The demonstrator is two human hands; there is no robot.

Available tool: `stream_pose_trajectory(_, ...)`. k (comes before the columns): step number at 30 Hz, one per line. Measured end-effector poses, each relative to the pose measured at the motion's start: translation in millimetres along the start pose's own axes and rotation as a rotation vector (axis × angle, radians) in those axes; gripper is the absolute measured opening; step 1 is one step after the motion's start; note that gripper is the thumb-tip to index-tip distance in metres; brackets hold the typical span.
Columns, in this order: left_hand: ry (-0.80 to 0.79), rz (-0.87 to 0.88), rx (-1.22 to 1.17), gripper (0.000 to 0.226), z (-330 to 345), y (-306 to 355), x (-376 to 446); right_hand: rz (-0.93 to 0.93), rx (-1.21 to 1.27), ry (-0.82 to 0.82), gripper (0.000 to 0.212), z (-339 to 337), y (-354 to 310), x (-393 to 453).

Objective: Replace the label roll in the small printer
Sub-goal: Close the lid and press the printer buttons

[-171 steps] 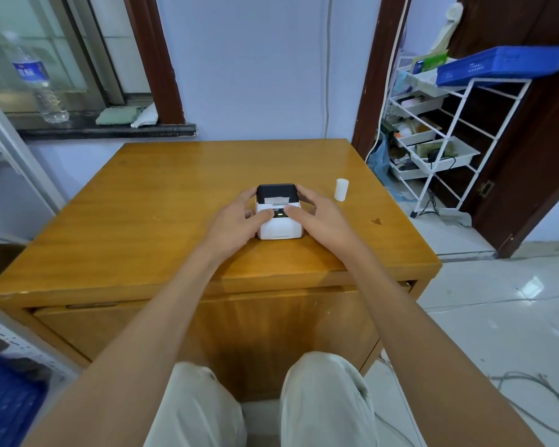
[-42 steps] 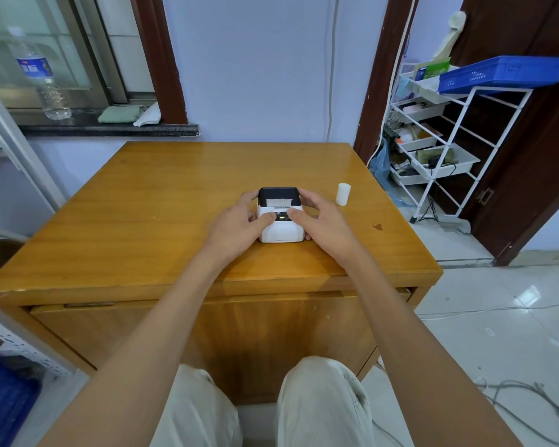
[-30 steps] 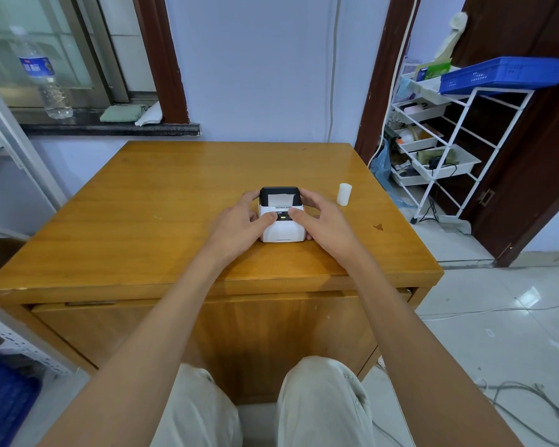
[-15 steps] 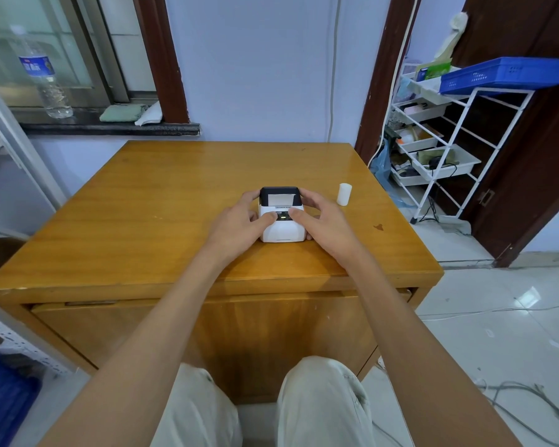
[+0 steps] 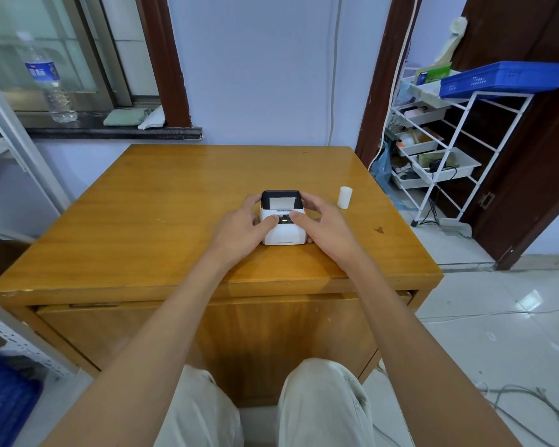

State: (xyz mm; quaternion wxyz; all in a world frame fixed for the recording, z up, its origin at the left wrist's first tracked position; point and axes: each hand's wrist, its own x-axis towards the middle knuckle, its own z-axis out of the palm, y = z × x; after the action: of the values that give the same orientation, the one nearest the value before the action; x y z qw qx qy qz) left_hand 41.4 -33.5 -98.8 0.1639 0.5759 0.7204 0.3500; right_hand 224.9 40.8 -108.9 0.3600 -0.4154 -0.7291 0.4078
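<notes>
A small white printer (image 5: 283,232) with a black top lid stands on the wooden table (image 5: 175,204), its lid down and a white label showing in the window. My left hand (image 5: 241,227) wraps its left side, thumb on the front panel. My right hand (image 5: 323,225) holds the right side, thumb beside the lit green button. A white label roll (image 5: 344,197) stands upright on the table, to the right of the printer and apart from my hands.
A white wire rack (image 5: 439,150) with trays and a blue basket (image 5: 501,79) stands right of the table. A water bottle (image 5: 50,79) and cloths sit on the window ledge at back left. Cables lie on the tiled floor at lower right.
Nothing has visibly moved on the table; both hands stay on the printer, with only a slight shift of the view.
</notes>
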Motion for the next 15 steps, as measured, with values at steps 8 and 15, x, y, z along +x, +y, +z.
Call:
stream_pose_trajectory(8, 0.064, 0.068, 0.234, 0.065, 1.2, -1.2, -1.4, -0.034, -0.071, 0.057, 0.062, 1.7, -6.3, -8.8)
stream_pose_trajectory(15, 0.109, 0.102, 0.487, 0.07, 0.8, 2.5, -20.4, -0.036, -0.287, 0.183, 0.06, 3.0, -17.9, -24.8)
